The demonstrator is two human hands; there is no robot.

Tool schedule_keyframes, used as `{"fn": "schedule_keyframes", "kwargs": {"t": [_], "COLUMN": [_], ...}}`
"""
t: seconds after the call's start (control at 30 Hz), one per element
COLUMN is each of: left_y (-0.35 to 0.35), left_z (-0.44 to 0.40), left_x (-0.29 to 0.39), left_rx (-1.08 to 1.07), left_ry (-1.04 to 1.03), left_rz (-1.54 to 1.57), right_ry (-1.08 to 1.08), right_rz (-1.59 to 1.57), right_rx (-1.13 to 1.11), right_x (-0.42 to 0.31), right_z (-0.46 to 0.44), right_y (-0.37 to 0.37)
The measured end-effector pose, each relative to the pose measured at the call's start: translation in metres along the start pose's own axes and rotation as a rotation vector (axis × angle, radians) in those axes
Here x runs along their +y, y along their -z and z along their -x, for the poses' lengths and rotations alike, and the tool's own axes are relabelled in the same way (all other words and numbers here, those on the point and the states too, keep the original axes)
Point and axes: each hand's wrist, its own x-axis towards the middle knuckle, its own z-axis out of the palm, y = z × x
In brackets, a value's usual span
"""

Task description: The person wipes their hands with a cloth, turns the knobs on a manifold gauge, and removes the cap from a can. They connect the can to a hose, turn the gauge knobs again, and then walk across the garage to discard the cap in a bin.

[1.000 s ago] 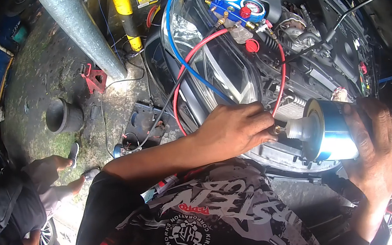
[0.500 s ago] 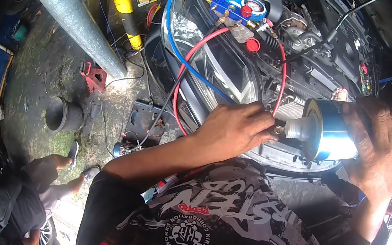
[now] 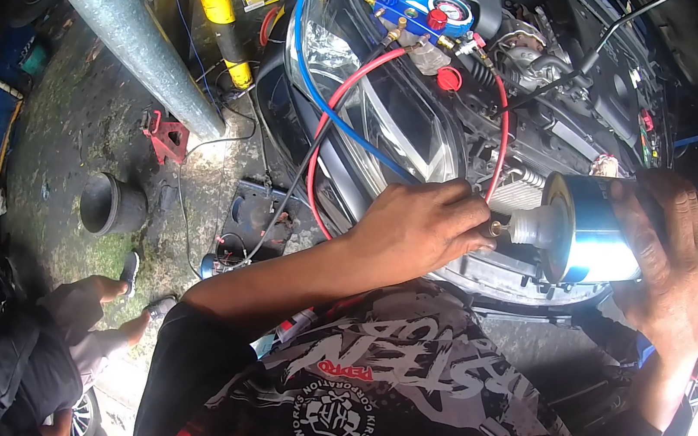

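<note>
My left hand is closed, its fingertips pinching a small brass fitting. A blue hose runs down behind that hand; whether it joins the fitting is hidden. The fitting sits at the tip of a white ribbed plastic neck on a shiny blue can. My right hand wraps around the can's base and holds it on its side, neck pointing left. Both hands are over the front of a car with its engine bay open.
A manifold gauge set rests on the engine bay, with a red hose looping over the headlight. On the floor stand a black bucket and a red jack stand, beside a metal post. Another person is at left.
The can and my right hand have shifted very slightly to the right. My left hand keeps its pinch on the brass fitting.
</note>
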Motion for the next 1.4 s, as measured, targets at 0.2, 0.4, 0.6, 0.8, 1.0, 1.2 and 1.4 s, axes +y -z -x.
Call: {"fn": "schedule_keyframes", "kwargs": {"t": [0.2, 0.4, 0.6, 0.8, 1.0, 1.2, 1.4], "left_y": [0.000, 0.001, 0.002, 0.001, 0.001, 0.001, 0.001], "left_z": [0.000, 0.000, -0.001, -0.002, -0.002, -0.002, -0.002], "left_x": [0.000, -0.001, -0.001, -0.002, -0.002, -0.002, -0.002], "left_rx": [-0.005, -0.010, -0.018, -0.015, -0.027, -0.028, -0.037], "left_ry": [0.000, -0.007, -0.003, -0.012, 0.005, 0.008, 0.007], "left_rz": [-0.006, -0.005, -0.008, -0.001, 0.009, 0.007, 0.009], "right_ry": [-0.004, 0.015, 0.034, 0.037, 0.043, 0.059, 0.070], "right_rz": [0.002, 0.012, 0.043, 0.049, 0.061, 0.094, 0.112], "right_rx": [-0.059, -0.054, -0.077, -0.084, -0.111, -0.113, -0.124], "right_x": [-0.001, 0.000, 0.003, 0.002, 0.004, 0.005, 0.002], "right_z": [-0.004, -0.006, -0.006, -0.008, -0.009, -0.010, -0.014], "right_y": [0.008, 0.008, 0.008, 0.009, 0.013, 0.016, 0.017]}}
